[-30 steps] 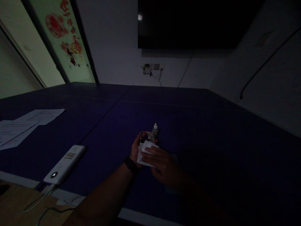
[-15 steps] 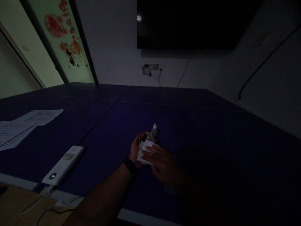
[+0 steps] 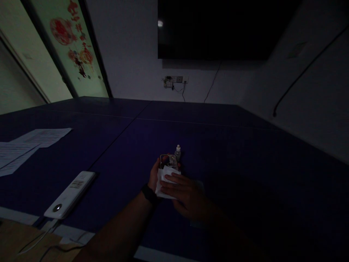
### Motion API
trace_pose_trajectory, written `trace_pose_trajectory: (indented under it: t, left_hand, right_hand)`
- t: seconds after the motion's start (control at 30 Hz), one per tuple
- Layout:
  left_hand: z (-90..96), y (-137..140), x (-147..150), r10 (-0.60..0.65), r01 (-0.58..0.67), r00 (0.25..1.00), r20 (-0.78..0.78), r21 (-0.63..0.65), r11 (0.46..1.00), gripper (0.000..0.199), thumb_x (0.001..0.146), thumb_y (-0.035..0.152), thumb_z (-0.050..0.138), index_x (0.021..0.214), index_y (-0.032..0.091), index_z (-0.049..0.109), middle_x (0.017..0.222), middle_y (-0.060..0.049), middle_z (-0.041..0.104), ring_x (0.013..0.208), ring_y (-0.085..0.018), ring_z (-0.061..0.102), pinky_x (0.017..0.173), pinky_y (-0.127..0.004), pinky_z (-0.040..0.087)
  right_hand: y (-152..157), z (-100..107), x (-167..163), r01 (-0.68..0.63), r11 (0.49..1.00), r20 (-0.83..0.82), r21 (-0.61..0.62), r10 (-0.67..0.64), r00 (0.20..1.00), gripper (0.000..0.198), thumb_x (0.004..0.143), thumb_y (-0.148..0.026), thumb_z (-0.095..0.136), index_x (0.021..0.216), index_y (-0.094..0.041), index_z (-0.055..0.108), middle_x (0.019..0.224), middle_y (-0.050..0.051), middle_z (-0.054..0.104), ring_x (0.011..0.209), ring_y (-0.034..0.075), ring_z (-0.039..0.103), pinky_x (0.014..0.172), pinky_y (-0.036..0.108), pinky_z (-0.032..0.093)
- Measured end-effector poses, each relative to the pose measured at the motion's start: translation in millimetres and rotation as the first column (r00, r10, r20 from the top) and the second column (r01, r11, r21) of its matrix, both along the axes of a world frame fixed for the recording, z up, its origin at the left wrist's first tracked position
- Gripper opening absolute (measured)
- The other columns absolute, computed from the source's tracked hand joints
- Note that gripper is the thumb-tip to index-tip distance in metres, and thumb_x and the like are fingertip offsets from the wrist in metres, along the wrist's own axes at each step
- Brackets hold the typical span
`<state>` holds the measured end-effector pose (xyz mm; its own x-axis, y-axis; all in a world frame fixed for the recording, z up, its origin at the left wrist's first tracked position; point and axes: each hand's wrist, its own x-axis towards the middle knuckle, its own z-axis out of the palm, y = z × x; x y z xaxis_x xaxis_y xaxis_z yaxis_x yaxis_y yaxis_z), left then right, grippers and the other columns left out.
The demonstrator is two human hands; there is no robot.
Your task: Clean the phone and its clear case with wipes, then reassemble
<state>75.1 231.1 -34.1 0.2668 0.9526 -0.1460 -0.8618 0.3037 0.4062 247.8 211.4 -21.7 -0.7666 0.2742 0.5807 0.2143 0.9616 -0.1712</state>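
A clear phone case [image 3: 172,160] with a large camera cut-out lies in my left hand [image 3: 154,174], whose fingers wrap it from below and the sides. My right hand [image 3: 184,190] presses a folded white tissue [image 3: 164,184] flat against the case's lower part, fingers stretched over the tissue. Only the upper end of the case shows; the rest is covered. Just beyond the case stands a small bottle [image 3: 177,153] with a white cap, upright on the dark blue table [image 3: 131,145]. Under my right forearm a pale flat thing [image 3: 200,185] shows in part, too dim to name.
A white power bank [image 3: 70,194] with a lit display and a plugged-in cable lies at the left near the table edge. Printed papers [image 3: 40,140] rest farther left. A dark screen [image 3: 218,29] hangs on the wall above sockets [image 3: 174,80].
My right hand and the tissue have slid slightly down and towards me along the case, showing more of its upper end. My left hand still holds it.
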Motion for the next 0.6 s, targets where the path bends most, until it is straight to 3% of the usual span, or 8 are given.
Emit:
trace_pose_trajectory:
  t: [0.07, 0.23, 0.4, 0.5, 0.6]
  left_hand:
    - [2.7, -0.5, 0.3, 0.016, -0.016, 1.0, -0.018, -0.01, 1.0, 0.047, 0.096, 0.053, 0.054, 0.124, 0.017, 0.065, 0.098, -0.014, 0.074, 0.079, -0.025, 0.071, 0.076, -0.037, 0.054]
    - [7.7, -1.3, 1.6, 0.074, -0.074, 0.997, -0.009, -0.031, 0.997, 0.044, 0.097, 0.048, 0.055, 0.128, 0.018, 0.064, 0.103, -0.013, 0.074, 0.083, -0.026, 0.071, 0.079, -0.037, 0.053]
    - [10.7, -2.5, 1.8, 0.025, -0.025, 1.0, -0.001, -0.049, 0.998, 0.042, 0.097, 0.048, 0.055, 0.126, 0.018, 0.064, 0.102, -0.013, 0.074, 0.079, -0.025, 0.071, 0.076, -0.037, 0.053]
    - [11.4, -3.3, 2.7, 0.059, -0.059, 0.998, -0.006, -0.026, 0.998, 0.044, 0.096, 0.05, 0.057, 0.126, 0.018, 0.065, 0.103, -0.013, 0.074, 0.078, -0.025, 0.07, 0.076, -0.036, 0.052]
    - [10.4, -3.2, 0.8, 0.029, -0.029, 1.0, -0.007, -0.032, 0.999, 0.044, 0.097, 0.049, 0.054, 0.128, 0.019, 0.064, 0.103, -0.013, 0.074, 0.079, -0.025, 0.071, 0.076, -0.037, 0.053]
  right_hand:
    - [1.6, 0.8, 2.1, -0.048, 0.999, -0.013, 0.0, 0.048, 0.999, 0.045, 0.088, -0.011, 0.052, 0.128, -0.022, 0.069, 0.137, 0.004, 0.071, 0.135, 0.021, 0.06, 0.117, 0.047, 0.047]
    - [1.9, 2.4, 1.6, 0.09, 0.996, -0.03, 0.001, -0.09, 0.995, 0.049, 0.089, -0.01, 0.052, 0.135, -0.022, 0.065, 0.138, 0.006, 0.07, 0.137, 0.023, 0.058, 0.117, 0.05, 0.047]
    - [0.7, 3.3, 1.5, -0.054, 0.998, -0.033, -0.012, 0.053, 0.998, 0.044, 0.087, -0.01, 0.051, 0.125, -0.022, 0.07, 0.135, 0.004, 0.072, 0.133, 0.021, 0.062, 0.118, 0.046, 0.046]
    - [2.3, 3.2, 3.1, 0.022, 1.0, -0.083, -0.016, -0.023, 0.996, 0.046, 0.087, -0.009, 0.052, 0.126, -0.024, 0.069, 0.131, 0.004, 0.074, 0.13, 0.021, 0.064, 0.118, 0.049, 0.046]
    - [0.1, 4.2, 1.1, 0.047, 0.999, -0.014, -0.015, -0.047, 0.999, 0.049, 0.088, -0.01, 0.055, 0.135, -0.022, 0.065, 0.14, 0.006, 0.069, 0.139, 0.023, 0.057, 0.118, 0.049, 0.046]
